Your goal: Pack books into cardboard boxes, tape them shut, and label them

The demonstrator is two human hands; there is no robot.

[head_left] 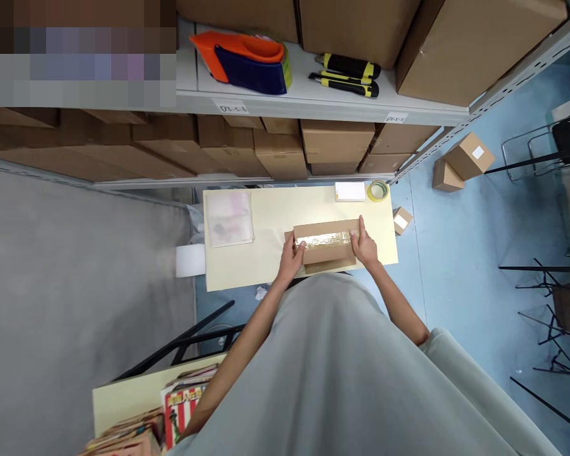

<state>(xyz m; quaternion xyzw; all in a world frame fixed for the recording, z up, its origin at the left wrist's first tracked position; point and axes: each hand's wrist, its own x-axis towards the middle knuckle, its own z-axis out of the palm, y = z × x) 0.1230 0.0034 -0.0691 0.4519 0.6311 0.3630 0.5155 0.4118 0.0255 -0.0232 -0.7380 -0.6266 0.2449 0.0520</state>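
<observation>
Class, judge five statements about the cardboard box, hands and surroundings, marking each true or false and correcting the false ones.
1. The left hand and right hand touch opposite ends of the cardboard box. True.
2. A shiny tape strip runs along it. True.
3. A white box lies beside the tape roll. True.
4. The tape roll is at the table's left end. False: it is near the table's far right corner.
5. The right hand holds a cutter. False: the black-and-yellow cutters lie on the shelf.
</observation>
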